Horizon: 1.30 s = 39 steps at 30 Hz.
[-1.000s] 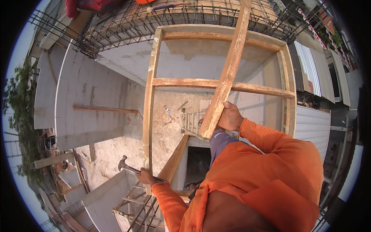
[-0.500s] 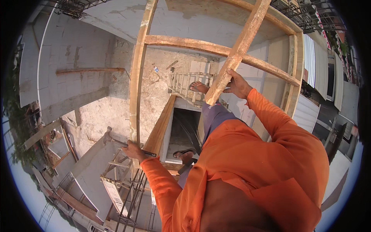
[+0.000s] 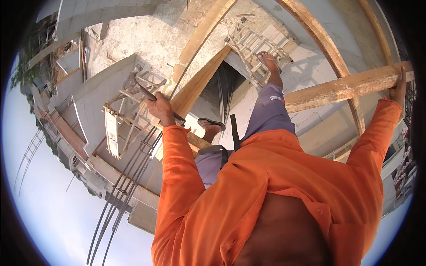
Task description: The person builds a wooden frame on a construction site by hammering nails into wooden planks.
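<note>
My left hand (image 3: 160,107) is closed around the handle of a hammer (image 3: 145,91), its head pointing away to the upper left. Beneath that hand, an upright-edged wooden plank (image 3: 202,80) runs off toward the middle. My right arm reaches far out to the right, where my right hand (image 3: 397,88) grips the outer end of a wooden beam (image 3: 328,91). That beam lies across a curved-looking timber (image 3: 326,42), and its near end stops beside my thigh. Part of the right hand's grip is hidden behind the beam.
I am high above a rough floor (image 3: 168,26). Wooden scaffolding (image 3: 259,48) stands below my right sandalled foot (image 3: 270,62); my left foot (image 3: 211,126) is lower. Another wooden scaffold (image 3: 122,119) and steel rebar (image 3: 126,177) are at the left. Grey walls (image 3: 100,97) surround the drop.
The view has swung round. My right hand has moved outward to the right along with the beam, which has turned from steep to nearly crosswise. My left hand still holds the hammer.
</note>
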Available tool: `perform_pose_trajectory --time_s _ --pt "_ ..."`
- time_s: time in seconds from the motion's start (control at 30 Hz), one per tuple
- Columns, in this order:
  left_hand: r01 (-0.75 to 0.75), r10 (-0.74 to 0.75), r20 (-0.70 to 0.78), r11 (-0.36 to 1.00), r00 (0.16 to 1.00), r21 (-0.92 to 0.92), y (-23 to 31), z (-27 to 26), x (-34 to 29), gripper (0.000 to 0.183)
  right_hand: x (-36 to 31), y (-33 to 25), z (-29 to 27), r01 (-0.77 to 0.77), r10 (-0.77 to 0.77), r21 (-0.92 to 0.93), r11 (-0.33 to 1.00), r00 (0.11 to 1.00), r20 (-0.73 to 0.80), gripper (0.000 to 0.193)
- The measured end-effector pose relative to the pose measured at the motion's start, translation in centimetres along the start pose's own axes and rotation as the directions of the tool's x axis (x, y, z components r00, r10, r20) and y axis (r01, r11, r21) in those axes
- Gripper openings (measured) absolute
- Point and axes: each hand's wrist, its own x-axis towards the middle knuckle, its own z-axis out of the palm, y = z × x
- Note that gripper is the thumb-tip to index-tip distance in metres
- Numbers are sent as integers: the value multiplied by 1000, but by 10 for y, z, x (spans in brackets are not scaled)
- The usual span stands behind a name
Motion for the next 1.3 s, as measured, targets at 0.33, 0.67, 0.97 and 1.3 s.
perform_pose_trajectory --time_s 0.33,0.67,0.97,1.3 --pt "-28 34 -50 993 998 116 4 -4 -4 29 32 12 -7 -357 314 337 871 933 176 43" --pt "-120 119 30 992 992 31 13 19 12 33 -51 -54 12 -172 125 543 822 984 123 36" --pt "-97 90 71 988 993 118 6 -1 1 36 -177 -127 -60 351 -465 463 814 871 157 38" --pt "-101 93 92 991 991 84 2 -9 10 35 -346 -80 81 519 -512 105 848 752 415 55"
